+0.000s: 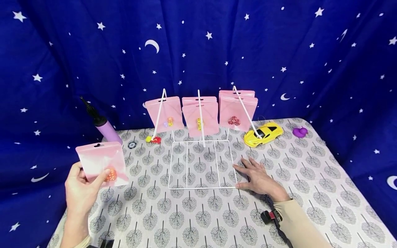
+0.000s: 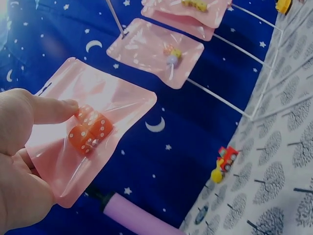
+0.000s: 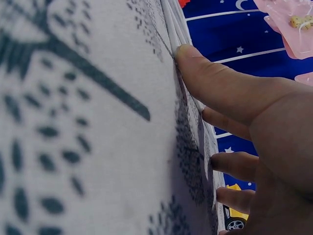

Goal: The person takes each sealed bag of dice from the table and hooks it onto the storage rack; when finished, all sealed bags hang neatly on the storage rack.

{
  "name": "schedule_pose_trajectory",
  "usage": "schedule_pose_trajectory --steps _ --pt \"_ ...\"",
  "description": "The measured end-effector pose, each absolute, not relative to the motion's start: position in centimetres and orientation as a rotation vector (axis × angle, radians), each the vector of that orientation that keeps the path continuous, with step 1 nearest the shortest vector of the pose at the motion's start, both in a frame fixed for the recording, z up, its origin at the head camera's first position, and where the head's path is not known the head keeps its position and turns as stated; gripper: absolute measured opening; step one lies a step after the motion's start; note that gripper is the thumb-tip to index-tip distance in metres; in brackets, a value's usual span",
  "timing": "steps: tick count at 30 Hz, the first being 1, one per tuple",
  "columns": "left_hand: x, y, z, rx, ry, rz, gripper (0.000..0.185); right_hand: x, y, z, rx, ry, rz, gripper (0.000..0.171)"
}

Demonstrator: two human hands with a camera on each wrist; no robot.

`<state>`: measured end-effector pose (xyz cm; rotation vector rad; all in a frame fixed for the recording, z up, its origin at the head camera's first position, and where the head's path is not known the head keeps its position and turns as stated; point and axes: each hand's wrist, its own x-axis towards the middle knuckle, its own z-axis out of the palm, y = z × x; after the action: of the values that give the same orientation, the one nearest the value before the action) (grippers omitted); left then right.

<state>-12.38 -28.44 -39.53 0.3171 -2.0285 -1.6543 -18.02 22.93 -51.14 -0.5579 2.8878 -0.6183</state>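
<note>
My left hand [image 1: 81,188] holds up a pink pouch [image 1: 102,163] above the table's left side, thumb pressed on the orange dice [image 2: 91,130] inside it. A white wire rack [image 1: 201,164] stands mid-table with three slanted hooks. Pink pouches hang on them: one with a yellow die [image 1: 165,113], a middle stack [image 1: 200,117], and a right stack holding red dice [image 1: 237,109]. My right hand [image 1: 256,176] lies flat and open on the cloth, fingers [image 3: 215,82] touching the rack's right base wire.
A yellow toy car [image 1: 263,134] and a purple duck [image 1: 299,131] sit at the back right. A small red-and-yellow toy train [image 1: 153,139] and a purple pump [image 1: 104,125] are at the back left. A star-printed blue curtain [image 1: 279,51] surrounds the table [image 1: 310,179].
</note>
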Motion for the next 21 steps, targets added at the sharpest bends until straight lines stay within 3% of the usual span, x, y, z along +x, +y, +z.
schedule_pose_trajectory --steps 21 --pt "-11.5 -24.4 -37.9 -0.305 -1.771 -1.906 0.048 -18.1 22.9 -51.1 -0.568 2.89 -0.618 0.078"
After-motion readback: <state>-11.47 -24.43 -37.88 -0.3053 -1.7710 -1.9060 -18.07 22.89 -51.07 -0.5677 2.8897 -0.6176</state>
